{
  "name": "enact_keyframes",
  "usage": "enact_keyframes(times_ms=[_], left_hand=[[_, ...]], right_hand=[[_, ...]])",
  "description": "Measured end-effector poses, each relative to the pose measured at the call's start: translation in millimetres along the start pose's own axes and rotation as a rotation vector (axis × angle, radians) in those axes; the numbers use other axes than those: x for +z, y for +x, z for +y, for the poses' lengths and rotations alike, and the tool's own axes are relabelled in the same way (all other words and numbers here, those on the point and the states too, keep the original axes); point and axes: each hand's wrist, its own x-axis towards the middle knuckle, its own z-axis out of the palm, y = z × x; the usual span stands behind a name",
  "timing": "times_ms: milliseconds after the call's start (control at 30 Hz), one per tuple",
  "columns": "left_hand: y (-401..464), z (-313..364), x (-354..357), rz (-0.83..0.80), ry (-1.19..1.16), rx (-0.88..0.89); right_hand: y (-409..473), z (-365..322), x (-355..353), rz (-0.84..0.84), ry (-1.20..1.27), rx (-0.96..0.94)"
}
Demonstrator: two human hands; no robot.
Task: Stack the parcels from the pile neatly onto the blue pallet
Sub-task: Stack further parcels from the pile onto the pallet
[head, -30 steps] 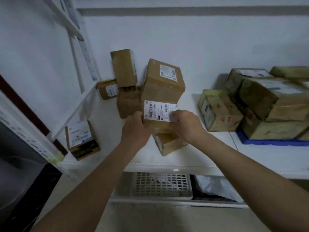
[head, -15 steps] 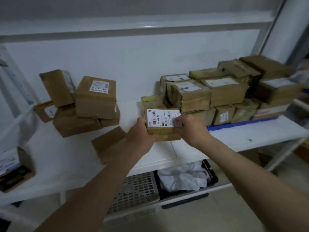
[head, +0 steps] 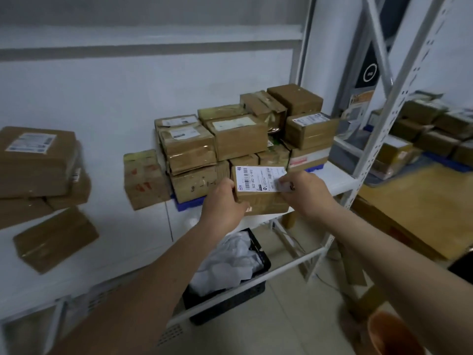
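White shelving [head: 143, 234] forms the work surface, backed by a pale wall; all positions below are given relative to the blue pallet [head: 188, 204], which sits on the shelf right of centre and shows only as a thin blue edge under its load

Stacked parcels [head: 238, 134] cover the pallet in roughly three tiers, most with labels facing up. This portion of the task appears largely complete

Remaining pile [head: 38, 162], well to the left of the pallet: a large labelled box on top of two or more flatter ones, plus one loose brown parcel [head: 55, 239] lying nearer the shelf front. One red-marked carton [head: 144, 179] stands on the shelf just beside the pallet's left end, apparently off the pallet. These items are judged still to be transferred

Carried parcel [head: 261, 190], in front of the pallet's lower tier, label up. Left hand [head: 225, 203] grips its left end with curled fingers; right hand [head: 305, 192] grips its right end, thumb on the label. It is not yet set down

Placement point cannot be determined
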Motion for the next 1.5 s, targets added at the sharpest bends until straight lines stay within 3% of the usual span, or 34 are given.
enact_keyframes(times_ms=[433, 700, 1000, 1267, 1500], left_hand=[[76, 62, 57, -0.007, -0.115, 0.103], [180, 79, 61, 0.141, 0.223, 0.202], [239, 75, 62, 0.076, 0.062, 0.226], [252, 60, 63, 0.122, 0.124, 0.242], [255, 68, 66, 0.131, 0.196, 0.249]], right_hand=[[65, 87, -28, 0.095, 0.081, 0.068], [162, 113, -42, 0.101, 0.055, 0.036], [225, 118, -38, 0.141, 0.133, 0.031], [245, 124, -31, 0.051, 0.184, -0.02], [262, 137, -33, -0.175, 0.212, 0.017]])
